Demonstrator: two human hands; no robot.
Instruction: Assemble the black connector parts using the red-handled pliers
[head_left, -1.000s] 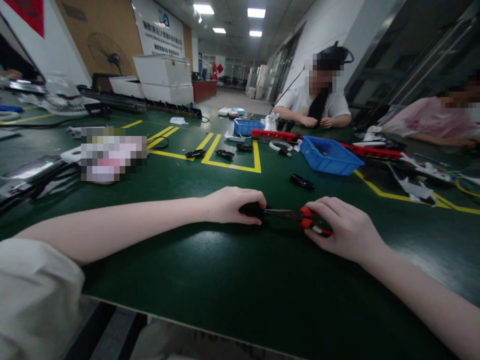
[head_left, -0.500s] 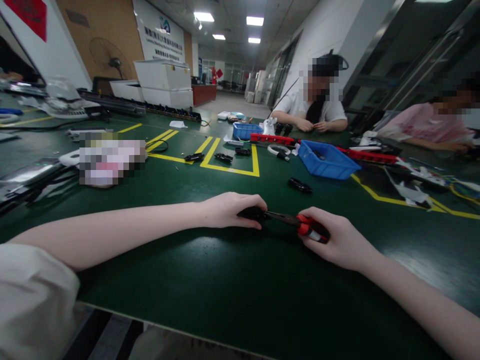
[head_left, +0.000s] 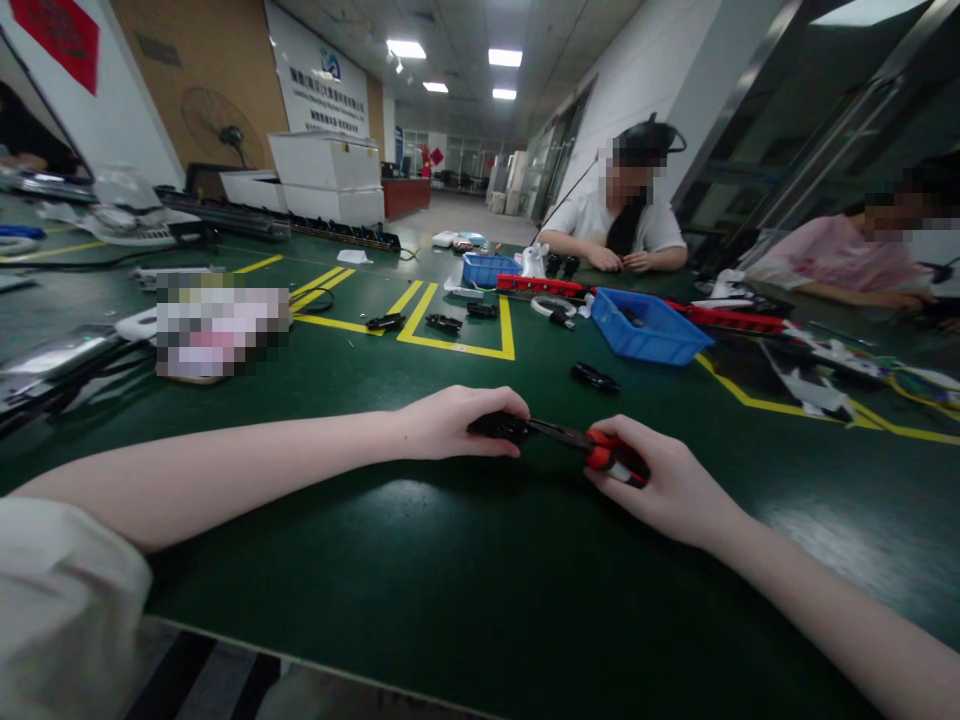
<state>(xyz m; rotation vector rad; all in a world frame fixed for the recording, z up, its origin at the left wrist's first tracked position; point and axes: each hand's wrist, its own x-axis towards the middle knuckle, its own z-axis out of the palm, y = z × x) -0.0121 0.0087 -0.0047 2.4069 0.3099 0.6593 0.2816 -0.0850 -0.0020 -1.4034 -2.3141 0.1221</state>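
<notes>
My left hand (head_left: pixel 469 420) is closed around a small black part (head_left: pixel 501 428), its thumb and fingers on either side; the exact kind does not show. In my right hand (head_left: pixel 660 470) is a pair of long-nose pliers (head_left: pixel 600 455) with red and black handles. The jaws point left and meet the right end of the black part; whether they grip it I cannot tell. Beyond my hands a similar black part (head_left: pixel 595 377) lies loose on the green table (head_left: pixel 420 590).
Several black parts (head_left: pixel 444 324) lie around yellow tape lines. A blue bin (head_left: pixel 649 330) stands at the back right, and a smaller blue bin (head_left: pixel 489 268) is farther off. A phone-like slab (head_left: pixel 225 335) lies at left. Two people (head_left: pixel 615 230) sit across the table.
The view has shifted slightly. Both hands keep their hold, with the pliers still at the black part's end; no clear movement between them shows.
</notes>
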